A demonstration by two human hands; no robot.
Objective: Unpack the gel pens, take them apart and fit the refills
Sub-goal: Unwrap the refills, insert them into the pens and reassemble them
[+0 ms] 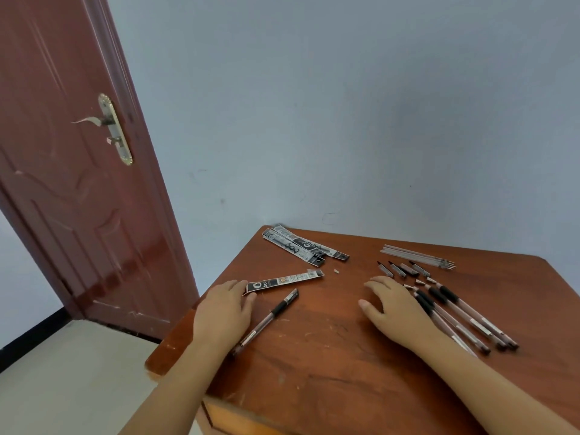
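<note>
Left hand (224,304) rests on the wooden surface (329,356), its grip relaxed, fingertips touching a flat pen packet (284,281); right hand (392,304) spread, holding nothing, beside disassembled pen barrels (461,318).

On my bench (329,356) I count four empty wrappers (306,248), one whole pen (266,320) and four pen barrels (461,315). Four caps (403,269) lie beside them. The refills (417,255) are bunched too tightly to count.
</note>
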